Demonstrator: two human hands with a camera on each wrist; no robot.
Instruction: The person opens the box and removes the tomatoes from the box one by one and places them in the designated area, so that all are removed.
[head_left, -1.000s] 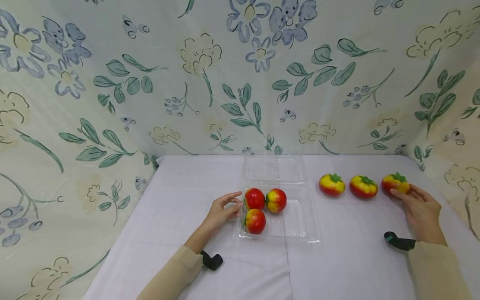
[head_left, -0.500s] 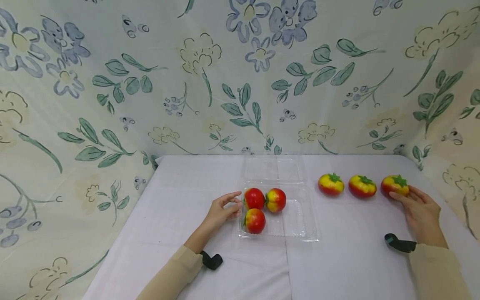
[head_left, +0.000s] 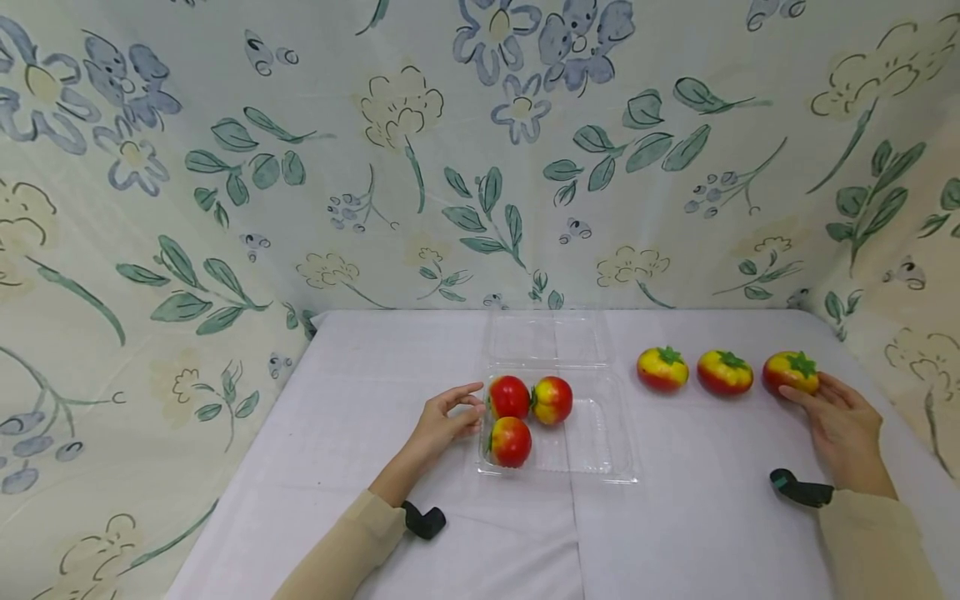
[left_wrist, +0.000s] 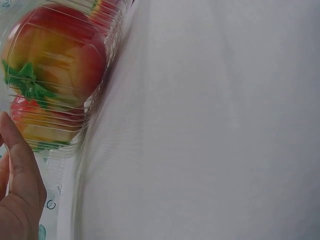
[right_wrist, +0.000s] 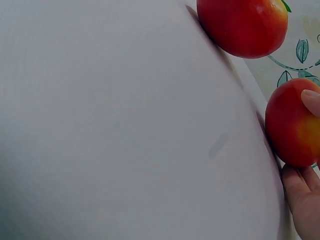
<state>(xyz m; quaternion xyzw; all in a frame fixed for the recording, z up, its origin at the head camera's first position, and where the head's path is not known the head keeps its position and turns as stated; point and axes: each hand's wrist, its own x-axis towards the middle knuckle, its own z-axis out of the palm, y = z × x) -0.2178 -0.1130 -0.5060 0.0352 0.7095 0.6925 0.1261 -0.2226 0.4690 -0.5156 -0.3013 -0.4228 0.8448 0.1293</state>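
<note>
R-end fruit (head_left: 786,367) btwn RH fingers (right_wrist: 296,189)

At lower centre, an open clear plastic clamshell container (head_left: 600,437) holds three round red-and-yellow fruits (head_left: 512,442) on its left side, where the left hand (head_left: 444,415) touches its edge. At right, the right hand (head_left: 847,425) grips the rightmost squat yellow-and-red fruit with a green leafy top (head_left: 786,368).

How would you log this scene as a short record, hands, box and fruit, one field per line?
Left hand: at the left edge of the box; grip unclear
Right hand: holds the rightmost fruit
Box: clear plastic, lid open behind it
Fruits in box: three, grouped toward its left
Fruits outside box: three, in a row to its right
Surface: white cloth
</note>
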